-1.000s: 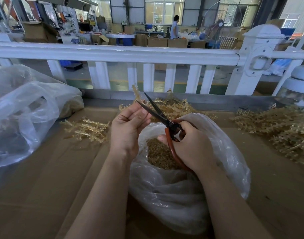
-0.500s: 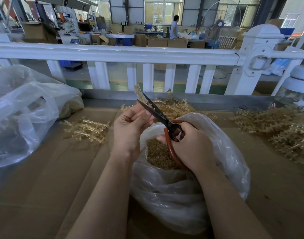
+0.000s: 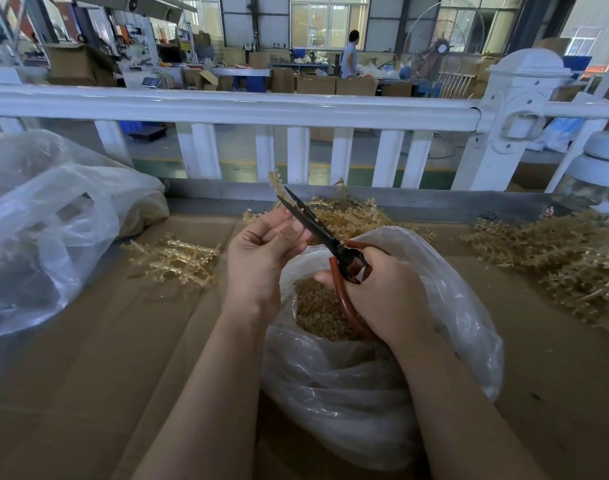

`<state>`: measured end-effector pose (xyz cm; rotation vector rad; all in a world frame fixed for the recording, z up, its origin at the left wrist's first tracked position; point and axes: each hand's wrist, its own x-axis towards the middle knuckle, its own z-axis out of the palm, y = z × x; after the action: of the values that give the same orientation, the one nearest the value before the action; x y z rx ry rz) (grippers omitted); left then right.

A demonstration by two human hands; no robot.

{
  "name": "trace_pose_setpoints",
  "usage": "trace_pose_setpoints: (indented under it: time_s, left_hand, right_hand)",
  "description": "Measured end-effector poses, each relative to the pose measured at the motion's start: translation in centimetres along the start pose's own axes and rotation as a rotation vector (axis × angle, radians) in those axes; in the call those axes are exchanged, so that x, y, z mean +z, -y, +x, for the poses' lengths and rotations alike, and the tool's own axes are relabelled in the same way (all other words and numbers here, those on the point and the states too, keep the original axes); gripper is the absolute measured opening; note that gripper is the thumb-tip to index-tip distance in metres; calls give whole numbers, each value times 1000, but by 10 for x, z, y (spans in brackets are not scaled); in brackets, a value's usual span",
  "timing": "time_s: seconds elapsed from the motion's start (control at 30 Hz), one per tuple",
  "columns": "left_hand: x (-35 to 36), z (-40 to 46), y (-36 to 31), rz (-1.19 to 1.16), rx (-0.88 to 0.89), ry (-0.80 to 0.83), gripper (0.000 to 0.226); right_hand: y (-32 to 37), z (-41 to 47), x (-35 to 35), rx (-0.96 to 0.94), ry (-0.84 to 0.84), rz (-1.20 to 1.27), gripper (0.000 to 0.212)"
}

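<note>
My right hand [image 3: 386, 296] grips black scissors [image 3: 317, 230] by their red handles, blades pointing up and to the left and nearly closed. My left hand [image 3: 261, 251] pinches a thin yellowish plastic sprue [image 3: 275, 183] whose tip sticks up above the fingers, right at the blades. Both hands hover over an open clear plastic bag [image 3: 365, 375] that holds a heap of small yellowish cut pieces [image 3: 317, 306].
Loose sprues lie at the left [image 3: 175, 259], behind the hands [image 3: 344, 216] and in a big pile at the right [image 3: 566, 261]. A large clear bag [image 3: 47, 220] fills the left side. The cardboard-covered table [image 3: 88, 393] ends at a white railing [image 3: 296, 109].
The scissor blades have closed from wide open to nearly shut at the sprue. Both hands have stayed over the bag.
</note>
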<state>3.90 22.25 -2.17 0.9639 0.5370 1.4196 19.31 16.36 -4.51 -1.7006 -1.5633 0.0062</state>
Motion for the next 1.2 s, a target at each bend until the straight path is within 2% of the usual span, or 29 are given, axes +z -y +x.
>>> trace_pose_setpoints:
  time_s: [0.23,0.6,0.87,0.93,1.07,1.2]
  left_hand:
    - [1,-2,3,111,50,87,17]
    - [1,-2,3,117,40,122,18]
    - [2,-2,2,95,37,104,19]
    - [2,-2,2,110,39,98,19]
    - [4,-4,4,197,63,102,19]
    - [7,-5,5,234,75,101,14]
  right_hand:
    - [-1,-1,0,-21,-72,-62,76]
    - [0,-1,0,-22,-26,0,62]
    - [2,0,-1,-11,-11,41,76]
    - [1,-1,0,-7,-16,37,75]
    - [1,-2,0,-12,-68,-2,59]
    - [0,-2,0,-14,-103,-4,64]
